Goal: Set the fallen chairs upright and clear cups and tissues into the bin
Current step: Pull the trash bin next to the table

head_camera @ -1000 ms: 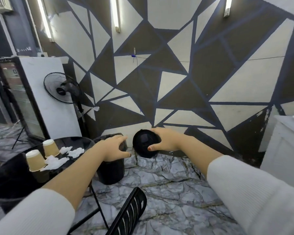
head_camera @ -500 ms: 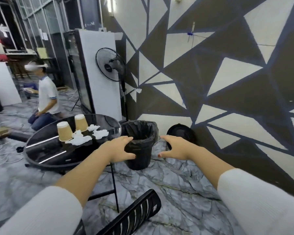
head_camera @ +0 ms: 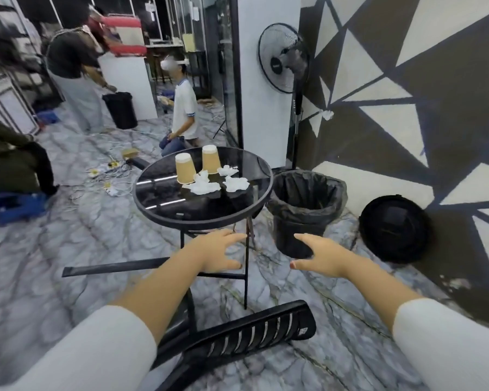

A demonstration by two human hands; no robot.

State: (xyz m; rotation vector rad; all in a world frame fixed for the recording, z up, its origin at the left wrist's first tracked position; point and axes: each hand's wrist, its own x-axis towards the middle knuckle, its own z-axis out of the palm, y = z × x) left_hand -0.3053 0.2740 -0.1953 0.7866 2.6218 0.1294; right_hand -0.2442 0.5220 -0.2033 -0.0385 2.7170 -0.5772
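A black slatted chair [head_camera: 246, 331] lies fallen on the marble floor just below my hands. My left hand [head_camera: 215, 253] and my right hand [head_camera: 319, 259] hover above it, fingers apart and holding nothing. On the round black glass table [head_camera: 164, 204] stand two upside-down paper cups [head_camera: 185, 171] [head_camera: 210, 158] beside several crumpled white tissues [head_camera: 206, 186]. A black bin [head_camera: 307, 210] lined with a bag stands open to the right of the table. Its round black lid [head_camera: 394, 228] leans against the wall.
A standing fan [head_camera: 284, 57] and a white cabinet [head_camera: 266, 80] stand behind the table. One person kneels beyond the table [head_camera: 182, 108], another stands at the back left by a second black bin [head_camera: 120, 110]. Cables and power strips [head_camera: 108, 176] lie on the floor at left.
My view has swung left and down, bringing the table and fallen chair to the centre. My right hand has let go of the bin lid, which now leans against the wall.
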